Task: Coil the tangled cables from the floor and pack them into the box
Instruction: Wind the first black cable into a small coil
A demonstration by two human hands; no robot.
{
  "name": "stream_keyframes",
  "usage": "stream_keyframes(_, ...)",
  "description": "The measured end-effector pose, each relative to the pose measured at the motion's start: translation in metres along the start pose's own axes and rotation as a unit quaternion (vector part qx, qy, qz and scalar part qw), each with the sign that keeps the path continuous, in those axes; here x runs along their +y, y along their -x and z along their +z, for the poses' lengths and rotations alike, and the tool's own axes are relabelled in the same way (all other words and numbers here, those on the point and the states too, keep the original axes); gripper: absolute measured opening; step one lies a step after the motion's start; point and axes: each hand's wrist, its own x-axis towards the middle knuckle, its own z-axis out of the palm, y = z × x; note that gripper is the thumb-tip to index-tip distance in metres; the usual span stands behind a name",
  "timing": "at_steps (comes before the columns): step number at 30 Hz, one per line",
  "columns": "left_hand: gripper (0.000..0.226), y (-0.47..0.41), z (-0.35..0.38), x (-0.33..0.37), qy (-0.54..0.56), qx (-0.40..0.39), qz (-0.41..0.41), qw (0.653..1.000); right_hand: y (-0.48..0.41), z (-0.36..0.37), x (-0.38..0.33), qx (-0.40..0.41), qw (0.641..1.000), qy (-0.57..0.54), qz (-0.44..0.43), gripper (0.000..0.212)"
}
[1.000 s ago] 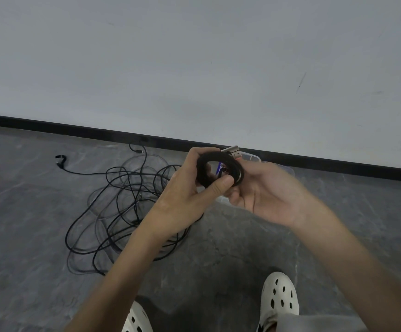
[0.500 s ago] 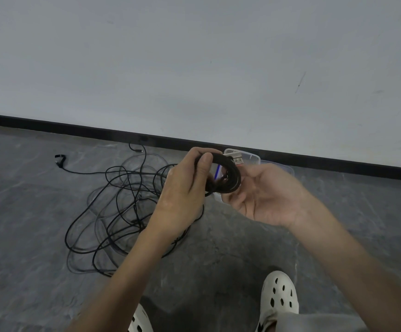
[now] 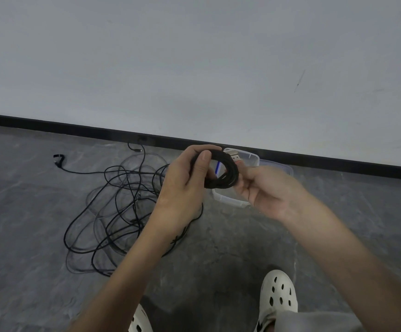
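Note:
A small black cable coil (image 3: pixel 228 173) is held up between both hands, its USB plug (image 3: pixel 235 156) sticking out at the top. My left hand (image 3: pixel 185 185) grips the coil's left side, thumb over the top strand. My right hand (image 3: pixel 269 190) pinches the coil's right side with its fingertips. Behind the hands on the floor stands a clear plastic box (image 3: pixel 228 200), partly hidden, with something blue inside. A tangle of thin black cables (image 3: pixel 118 212) lies on the grey floor to the left, partly behind my left forearm.
A black baseboard (image 3: pixel 75 128) runs along the white wall just behind the box. One cable end with a black plug (image 3: pixel 58 160) lies off to the far left. My two white clogs (image 3: pixel 278 295) stand on the floor at the bottom.
My left thumb has shifted from the coil's lower front up over its top. The coil and both hands moved slightly right, over the box.

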Motion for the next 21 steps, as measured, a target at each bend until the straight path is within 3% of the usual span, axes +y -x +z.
stream_keyframes(4,0.017,-0.001,0.0,0.002,0.037,0.016,-0.006,0.999,-0.002,-0.003,-0.002,0.028,0.999,0.006,-0.038,0.031)
stream_keyframes(12,0.016,-0.002,-0.001,0.005,0.016,0.029,0.011,0.999,0.002,-0.003,-0.008,0.073,0.986,0.06,-0.136,0.027)
stream_keyframes(21,0.017,-0.006,-0.014,-0.006,-0.098,0.082,0.018,0.992,0.011,-0.008,-0.009,-0.123,0.973,0.033,-0.19,0.019)
